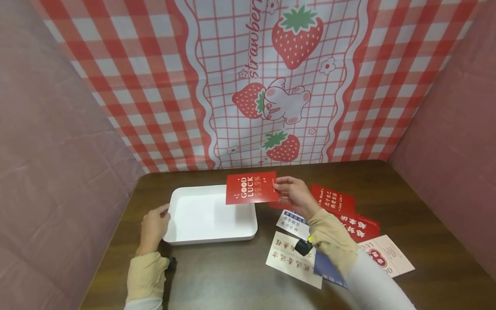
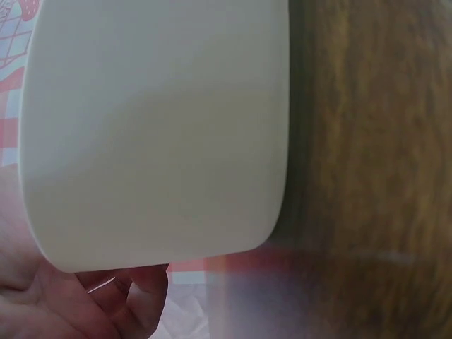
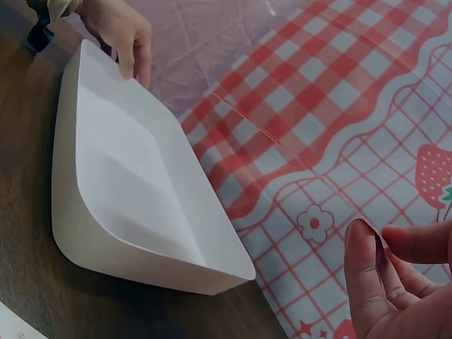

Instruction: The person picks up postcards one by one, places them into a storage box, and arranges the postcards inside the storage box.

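Observation:
My right hand pinches a red card by its right edge, thumb and fingers on either side. White "GOOD LUCK" lettering shows on it, and it hangs over the back right corner of a white rectangular tray. In the right wrist view the card is nearly edge-on, a thin line running out from the fingertips. At the tray's left end my left hand holds the rim with its fingertips. From the left wrist view, curled fingers show past the tray's wall. Nothing lies inside the tray.
Right of the tray, several cards overlap: a red card, a cream card, a dark blue card and a pale pink card. The brown table ends at a checked strawberry cloth behind.

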{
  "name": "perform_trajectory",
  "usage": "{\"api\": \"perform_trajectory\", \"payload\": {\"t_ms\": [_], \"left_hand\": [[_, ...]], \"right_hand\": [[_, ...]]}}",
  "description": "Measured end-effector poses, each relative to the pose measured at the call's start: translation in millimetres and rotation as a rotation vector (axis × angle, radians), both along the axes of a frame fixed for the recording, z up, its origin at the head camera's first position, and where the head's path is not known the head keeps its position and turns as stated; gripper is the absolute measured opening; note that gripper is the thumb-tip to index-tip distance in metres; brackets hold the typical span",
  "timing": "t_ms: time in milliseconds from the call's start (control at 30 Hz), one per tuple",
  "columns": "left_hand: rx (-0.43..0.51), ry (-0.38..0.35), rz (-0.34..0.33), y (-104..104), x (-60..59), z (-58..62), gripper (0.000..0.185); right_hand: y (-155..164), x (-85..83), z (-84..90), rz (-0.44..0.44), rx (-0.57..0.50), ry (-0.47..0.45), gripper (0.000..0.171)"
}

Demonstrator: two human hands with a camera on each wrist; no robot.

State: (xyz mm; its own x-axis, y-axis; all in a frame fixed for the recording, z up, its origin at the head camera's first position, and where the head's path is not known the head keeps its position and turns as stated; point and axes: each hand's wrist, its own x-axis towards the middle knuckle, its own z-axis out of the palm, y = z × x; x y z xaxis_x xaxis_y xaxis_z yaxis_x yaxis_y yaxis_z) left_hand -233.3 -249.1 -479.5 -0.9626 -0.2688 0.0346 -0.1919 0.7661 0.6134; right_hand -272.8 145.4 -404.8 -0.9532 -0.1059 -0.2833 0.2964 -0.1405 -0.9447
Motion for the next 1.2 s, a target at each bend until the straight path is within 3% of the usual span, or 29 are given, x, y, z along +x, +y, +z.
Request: {"api": "perform_trajectory", "payload": {"t_ms": [1200], "left_hand": [[-0.011, 0.025, -0.003, 1, 0.5, -1.3, 0.039]], "right_hand": [[-73, 4.2, -36.4, 0.067, 0.051, -0.041, 0.024]]}}
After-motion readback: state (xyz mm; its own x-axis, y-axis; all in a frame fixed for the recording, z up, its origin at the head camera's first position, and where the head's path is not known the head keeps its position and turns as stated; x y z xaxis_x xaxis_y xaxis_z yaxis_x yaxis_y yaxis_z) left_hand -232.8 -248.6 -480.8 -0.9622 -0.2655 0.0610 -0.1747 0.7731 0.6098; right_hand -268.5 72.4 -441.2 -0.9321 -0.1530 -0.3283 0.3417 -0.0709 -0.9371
